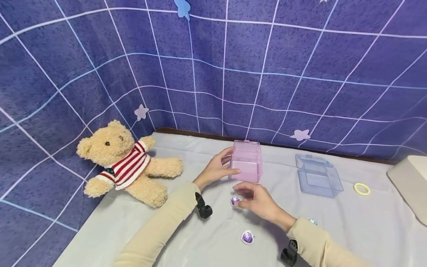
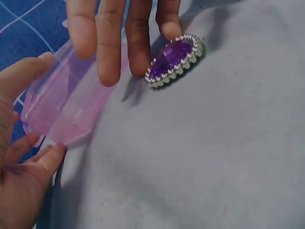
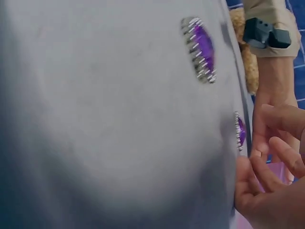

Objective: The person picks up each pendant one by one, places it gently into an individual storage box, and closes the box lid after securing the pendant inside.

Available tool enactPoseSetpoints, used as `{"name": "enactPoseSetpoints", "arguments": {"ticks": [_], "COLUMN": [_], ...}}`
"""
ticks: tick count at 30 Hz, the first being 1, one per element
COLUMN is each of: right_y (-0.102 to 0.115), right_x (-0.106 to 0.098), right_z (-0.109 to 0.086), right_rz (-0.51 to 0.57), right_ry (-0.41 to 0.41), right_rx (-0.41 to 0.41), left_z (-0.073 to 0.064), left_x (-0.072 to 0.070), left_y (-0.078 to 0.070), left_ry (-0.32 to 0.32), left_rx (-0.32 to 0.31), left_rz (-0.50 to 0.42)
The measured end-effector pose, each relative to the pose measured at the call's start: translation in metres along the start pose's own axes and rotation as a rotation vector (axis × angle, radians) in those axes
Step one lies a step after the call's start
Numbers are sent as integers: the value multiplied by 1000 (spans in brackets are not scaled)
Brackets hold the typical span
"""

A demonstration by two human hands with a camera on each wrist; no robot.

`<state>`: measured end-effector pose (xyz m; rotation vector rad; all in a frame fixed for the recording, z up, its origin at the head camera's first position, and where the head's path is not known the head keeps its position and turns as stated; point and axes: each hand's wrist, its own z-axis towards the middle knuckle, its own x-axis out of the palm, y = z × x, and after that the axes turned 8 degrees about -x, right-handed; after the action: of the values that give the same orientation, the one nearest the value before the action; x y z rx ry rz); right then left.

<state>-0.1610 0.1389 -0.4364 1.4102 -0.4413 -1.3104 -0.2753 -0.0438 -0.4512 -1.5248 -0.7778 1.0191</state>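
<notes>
My left hand (image 1: 217, 168) holds the left side of a clear pink plastic box (image 1: 247, 171), whose lid stands raised at the back. Its thumb lies at the front and the fingers are by the lid. Just in front of the box, my right hand (image 1: 258, 200) hovers with bent, parted fingers over a purple gem ornament (image 1: 234, 201) with a beaded silver edge. In the left wrist view, fingertips overlap the edge of that gem ornament (image 2: 172, 61). A second purple gem ornament (image 1: 247, 237), heart-shaped, lies nearer to me on the cloth.
A blue clear box (image 1: 318, 178) with its lid up stands at the right, beside a yellow ring (image 1: 361, 188). A pale blue ornament (image 1: 313, 221) shows partly behind my right sleeve. A teddy bear (image 1: 126, 163) sits at left, a whitish object (image 1: 410, 185) at far right.
</notes>
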Motion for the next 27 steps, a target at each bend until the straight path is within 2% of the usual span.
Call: {"name": "enactPoseSetpoints", "arguments": {"ticks": [4,9,12,15,20,27], "right_y": [-3,-1,1,3,6,6], "right_x": [2,3,7,11,10,7], "right_z": [3,4,7,8,9,9], "right_rz": [-122,-360,-441,-478,-482,-490], "right_ry": [26,88,90,99,117,149], "right_rx": [-34,-204,-274,-306,-328,-312], "left_z": [-1,-2,-1,-2,0,1], "left_x": [-2,0,-1,-2,-4,-2], "left_y": [-1,-3,-2,-2,-2,-1], "left_ry": [31,33,21,18,8,1], "left_rx": [-1,12,19,11,10,14], "left_rz": [10,50,97,126,142,160]}}
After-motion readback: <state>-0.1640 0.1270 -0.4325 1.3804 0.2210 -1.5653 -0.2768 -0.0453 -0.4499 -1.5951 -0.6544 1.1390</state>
